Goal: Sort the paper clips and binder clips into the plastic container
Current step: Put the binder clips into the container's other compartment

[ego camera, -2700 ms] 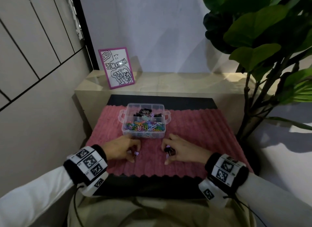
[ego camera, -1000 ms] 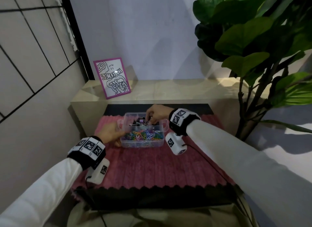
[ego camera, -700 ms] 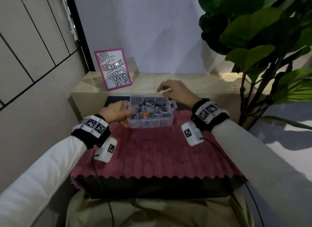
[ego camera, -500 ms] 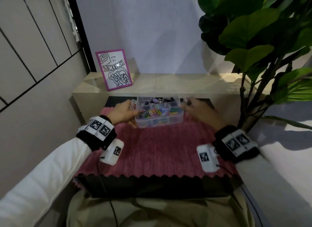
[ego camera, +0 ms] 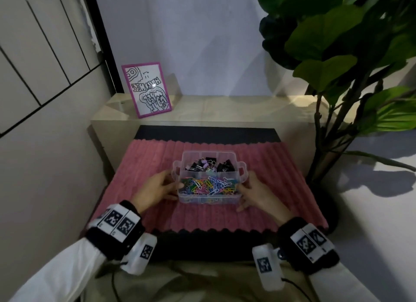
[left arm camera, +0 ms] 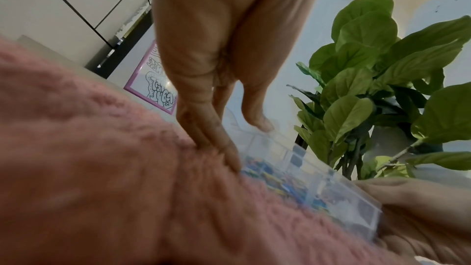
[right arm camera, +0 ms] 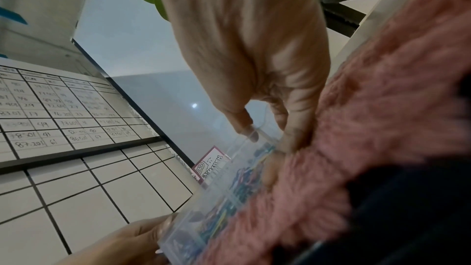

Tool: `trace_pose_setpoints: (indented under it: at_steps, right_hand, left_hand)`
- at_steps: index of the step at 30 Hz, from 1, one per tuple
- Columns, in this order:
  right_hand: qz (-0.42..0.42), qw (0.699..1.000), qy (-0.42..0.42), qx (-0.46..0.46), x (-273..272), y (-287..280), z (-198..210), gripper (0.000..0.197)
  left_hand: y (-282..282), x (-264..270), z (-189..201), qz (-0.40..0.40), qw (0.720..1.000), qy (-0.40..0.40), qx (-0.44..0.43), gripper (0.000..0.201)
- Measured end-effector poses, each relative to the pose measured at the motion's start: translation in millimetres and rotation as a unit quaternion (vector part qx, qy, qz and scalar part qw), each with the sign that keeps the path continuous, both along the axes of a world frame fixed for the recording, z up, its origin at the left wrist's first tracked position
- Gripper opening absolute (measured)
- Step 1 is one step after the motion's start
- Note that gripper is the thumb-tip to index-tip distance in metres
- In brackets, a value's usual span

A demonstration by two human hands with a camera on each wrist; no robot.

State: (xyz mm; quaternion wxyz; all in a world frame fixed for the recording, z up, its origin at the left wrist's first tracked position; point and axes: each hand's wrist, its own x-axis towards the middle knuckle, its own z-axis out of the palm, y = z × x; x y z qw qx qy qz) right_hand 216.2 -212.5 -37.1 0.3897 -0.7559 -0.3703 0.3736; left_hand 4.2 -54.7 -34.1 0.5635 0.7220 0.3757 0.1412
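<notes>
From the head view we record the plastic container on a pink ribbed mat, left hand and right hand clasping its ends; potted plant right; left wrist view: framed drawing behind; right wrist view: gridded board opposite.

Dim light is leaving plant shadows lying at three o'clock; both wrist views are blurring, edges bending.

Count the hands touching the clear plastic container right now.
2. The left hand holds the left side of the plastic container, and the right hand holds its right side, thumbs at the rim. No other hand is in view.
</notes>
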Motion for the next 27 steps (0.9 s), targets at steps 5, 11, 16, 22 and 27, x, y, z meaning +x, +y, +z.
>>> trace_pose_setpoints:
  at_steps: [5,11,16,22,27]
  right_hand:
    - [-0.032,0.996,0.079,0.001,-3,-2,4,0.032]
    - [-0.011,0.950,-0.305,0.062,-6,-11,11,0.045]
    - [0.193,0.859,-0.467,0.083,-29,4,10,0.036]
    - [0.265,0.863,-0.428,-0.033,-30,13,20,0.070]
    - [0.313,0.841,-0.439,-0.046,-21,2,26,0.049]
  left_hand:
    - [-2,-2,0,0.002,1.000,-0.023,-0.015,0.028]
    - [-13,-5,10,0.034,0.959,0.096,0.263,0.054]
    - [-25,10,24,-0.163,0.885,0.057,0.432,0.032]
    - [-28,17,32,-0.296,0.823,0.211,0.437,0.057]
    - [-25,6,42,-0.295,0.856,0.200,0.376,0.037]
